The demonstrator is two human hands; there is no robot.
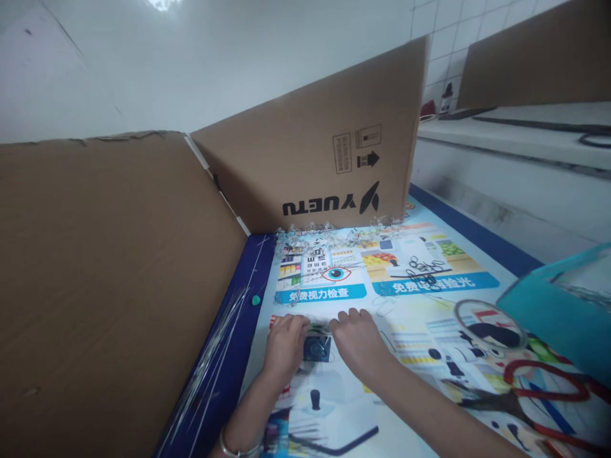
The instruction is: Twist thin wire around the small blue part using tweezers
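My left hand is closed, its fingers curled down over the printed table cover. Close on its right, my right hand is closed too, with its knuckles up. A blurred bit of something shows between the two hands; what either one holds is hidden under the fingers. Beyond them small clear pieces lie in a row along the foot of a cardboard panel. A pile of thin dark wire loops sits farther right. To the left of my hands lies a bundle of thin shiny rods.
Cardboard walls off the left side. On the right are a round clear ring, a red curved band and a teal container. A small teal blob lies at the left edge. A white ledge holds a small bottle.
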